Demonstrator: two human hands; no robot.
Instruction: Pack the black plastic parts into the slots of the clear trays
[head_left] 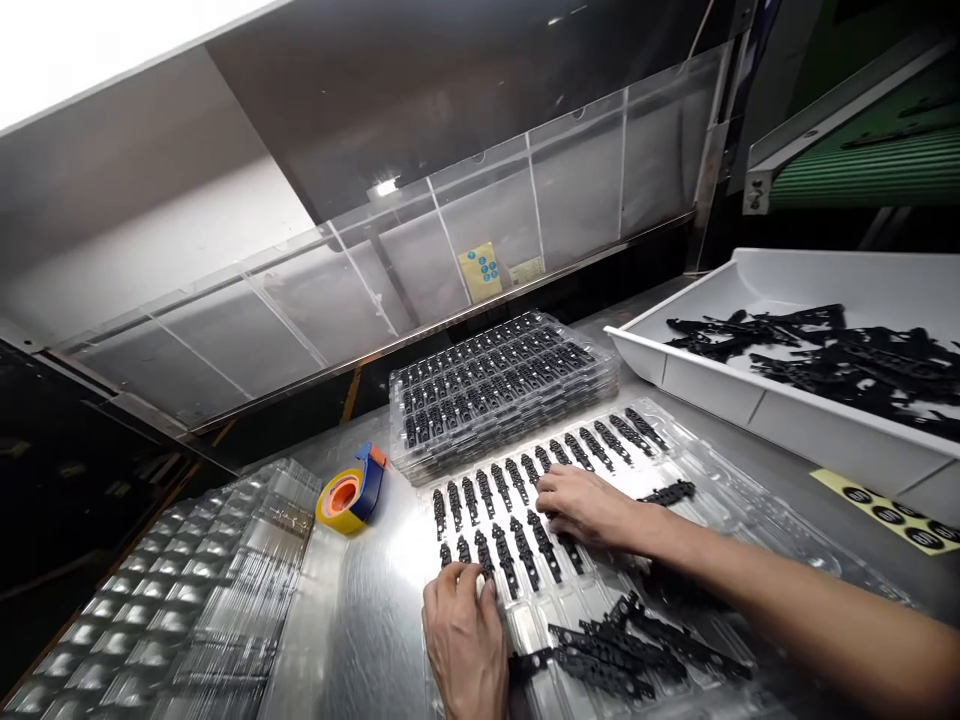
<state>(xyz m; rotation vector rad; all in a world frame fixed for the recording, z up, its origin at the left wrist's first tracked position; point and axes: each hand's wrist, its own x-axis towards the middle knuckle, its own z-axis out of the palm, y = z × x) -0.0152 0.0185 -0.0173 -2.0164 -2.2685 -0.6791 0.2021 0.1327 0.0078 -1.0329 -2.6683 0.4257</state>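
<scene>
A clear plastic tray [551, 605] lies in front of me, with slim black plastic parts [500, 485] seated in two rows of its slots. My right hand [585, 507] bends over the second row, its fingers pinched around a black plastic part [570, 553] that they mostly cover. At the left end of that row, my left hand [465, 635] has its fingers curled down at the tray; what they hold, if anything, is hidden. Beside its palm a black part [531, 664] sticks out toward a loose pile of parts [619, 645] on the tray's near side.
Behind the tray stands a stack of filled clear trays [502, 445]. Nested trays [217, 590] and a yellow-blue tape dispenser [352, 495] are on the left. A white bin [795, 420] of black parts sits right, below a green conveyor [862, 175]. A clear panel [405, 265] bounds the back.
</scene>
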